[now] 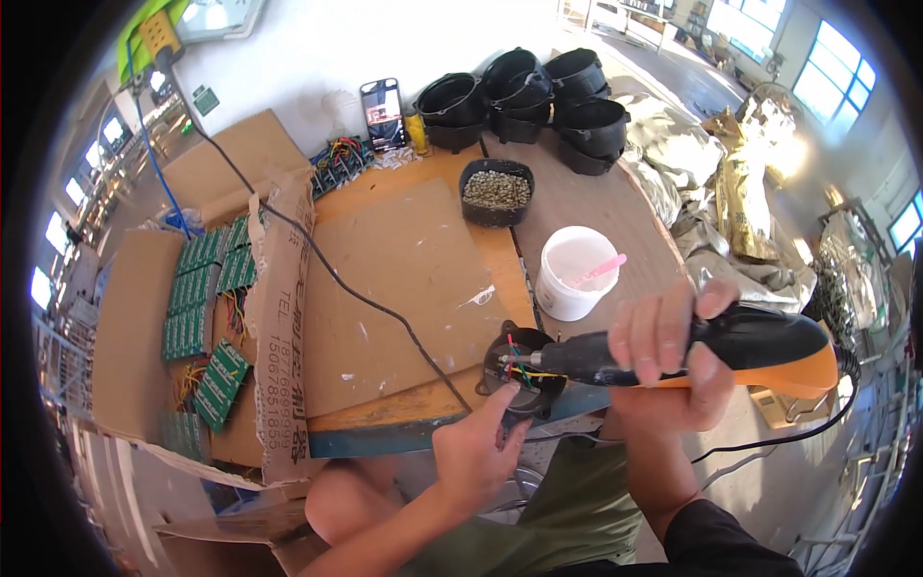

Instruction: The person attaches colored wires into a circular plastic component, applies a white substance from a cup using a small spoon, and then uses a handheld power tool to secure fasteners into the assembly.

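A round black plastic housing [494,373] sits at the table's near edge, with red, green and yellow wires [520,367] inside it. My left hand [473,456] grips its near rim, index finger pressed to the housing and thumb lower down. In my right hand [673,346] is a black and orange electric screwdriver [781,338], fingers wrapped round its body. The tool lies nearly level, its bit pointing left into the housing. Whether the bit touches a screw is too small to tell.
Behind stand a white tub [563,300] with a pink-handled tool, a black bowl [497,217] of small screws, and stacked black housings [452,130]. Left is a cardboard box [281,337] of green circuit boards [223,383]. A dark cable [370,300] crosses the cardboard sheet [404,260]. A phone [385,113] leans upright at the back.
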### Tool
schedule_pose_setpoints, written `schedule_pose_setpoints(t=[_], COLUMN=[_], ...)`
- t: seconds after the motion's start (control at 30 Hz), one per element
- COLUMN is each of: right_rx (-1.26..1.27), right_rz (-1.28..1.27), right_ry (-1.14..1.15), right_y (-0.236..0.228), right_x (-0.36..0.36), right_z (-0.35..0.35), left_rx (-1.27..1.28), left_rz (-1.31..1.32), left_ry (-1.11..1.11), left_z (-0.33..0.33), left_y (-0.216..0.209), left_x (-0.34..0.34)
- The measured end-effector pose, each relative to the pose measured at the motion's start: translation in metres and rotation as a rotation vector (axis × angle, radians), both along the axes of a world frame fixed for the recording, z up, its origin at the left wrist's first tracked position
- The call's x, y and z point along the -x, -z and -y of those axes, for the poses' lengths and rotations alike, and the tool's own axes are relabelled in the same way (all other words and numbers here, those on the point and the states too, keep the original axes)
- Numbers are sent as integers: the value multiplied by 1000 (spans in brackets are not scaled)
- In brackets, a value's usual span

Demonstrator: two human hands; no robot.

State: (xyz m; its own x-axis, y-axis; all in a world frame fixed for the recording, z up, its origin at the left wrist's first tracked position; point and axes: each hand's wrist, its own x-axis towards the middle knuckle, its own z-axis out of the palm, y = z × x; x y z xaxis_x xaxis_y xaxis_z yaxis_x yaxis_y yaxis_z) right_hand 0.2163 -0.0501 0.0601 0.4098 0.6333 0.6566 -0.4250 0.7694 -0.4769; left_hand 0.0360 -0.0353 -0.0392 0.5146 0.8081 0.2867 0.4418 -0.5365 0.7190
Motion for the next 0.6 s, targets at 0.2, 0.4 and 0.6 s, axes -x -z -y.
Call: schedule_pose_setpoints(t=[0.2,0.4,0.6], right_rx=[145,77,25], right_rz=[61,121,51], right_ry=[-98,-102,-55], right_y=[5,0,-8], right_x=[7,7,5], right_z=[-9,-12,-8], left_rx=[97,-61,14], left_rz=[8,-124,-217], left_ry=[-61,-11,-39], left_z=[3,-5,-6], left_y=[1,3,-8], left_x=[1,-3,-10])
